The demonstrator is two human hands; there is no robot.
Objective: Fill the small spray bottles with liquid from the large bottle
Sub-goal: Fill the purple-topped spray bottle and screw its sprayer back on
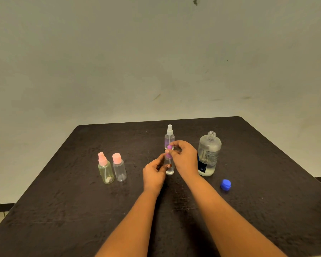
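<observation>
Four small bottles are sharing the dark bench (267, 145) with one large bottle (209, 154), which is standing uncapped at about two o'clock from the hands, clear liquid filling only its lower part. Its blue cap (225, 185) is lying loose toward four o'clock.

At nine o'clock a yellowish bottle with a pink sprayer (105, 168) and a clear bottle with a pink cap (119, 167) are standing side by side. A taller clear bottle with a white sprayer (169, 136) is waiting at twelve o'clock.

Dead centre, the left hand (154, 174) is pinching the slim clear bottle (170, 168), while the right hand (183, 157) is gripping its purple sprayer top (169, 151), seemingly turning it; whether on or off I cannot tell.

To my eye the risk is tipping: that slim bottle is looking narrow and light, and a hard twist could topple it. The right forearm is also sitting close to the open large bottle, so a careless sweep could knock it and spill the liquid.
</observation>
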